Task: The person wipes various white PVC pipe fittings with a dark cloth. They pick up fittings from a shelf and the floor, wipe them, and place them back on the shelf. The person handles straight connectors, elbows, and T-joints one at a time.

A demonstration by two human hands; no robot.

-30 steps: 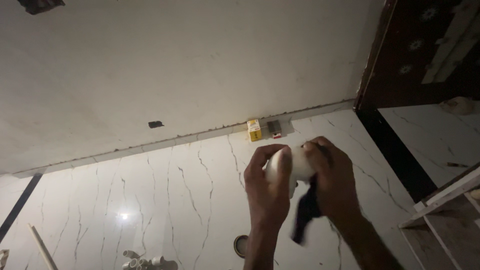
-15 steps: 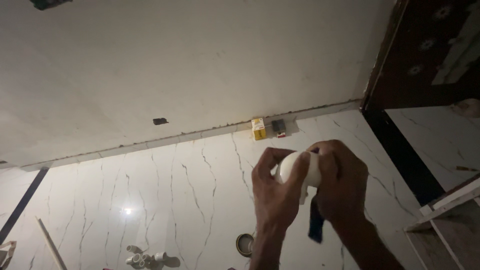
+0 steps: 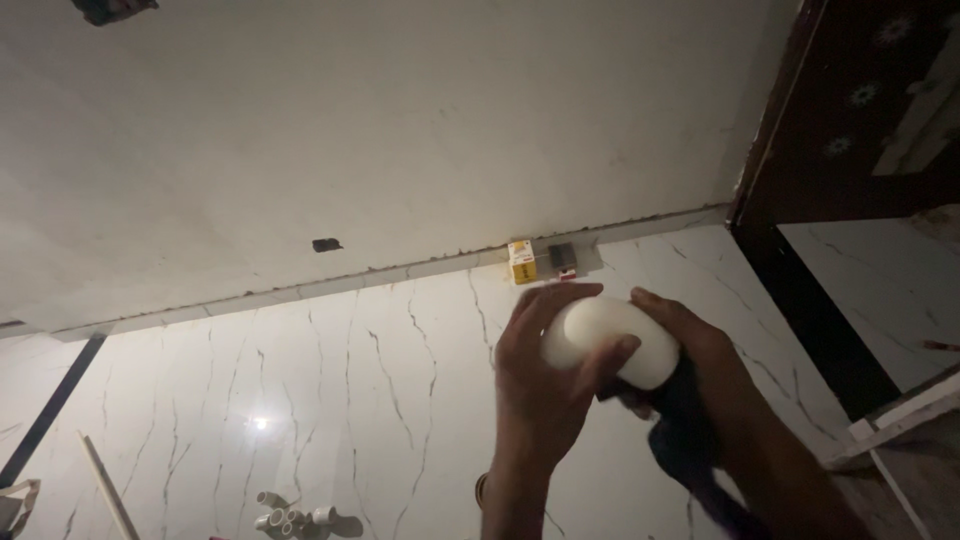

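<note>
Both hands are raised in front of the camera above a white marble-patterned tiled floor with grey veining. The left hand grips a smooth white rounded plastic fitting from the left side, its fingers curled over the top and its thumb pressed across the front face. The right hand closes on the same fitting from the right, fingers wrapped over its upper right edge. A dark blue cloth is bunched between the right palm and the underside of the fitting and hangs down along the right wrist. The fitting is held clear of the floor, between the two hands, in the lower middle of the view.

Behind the hands, a plain off-white plastered wall meets the floor along a skirting line. At the floor's far edge, against that wall, stand a small yellow carton and, just beside it, a small grey box. A dark rectangular mark sits low on the wall. A dark brown wooden door frame runs down the right side. Near the floor's near left corner lie several short white pipe pieces and a pale thin rod. A bright light reflection shows on the tiles.
</note>
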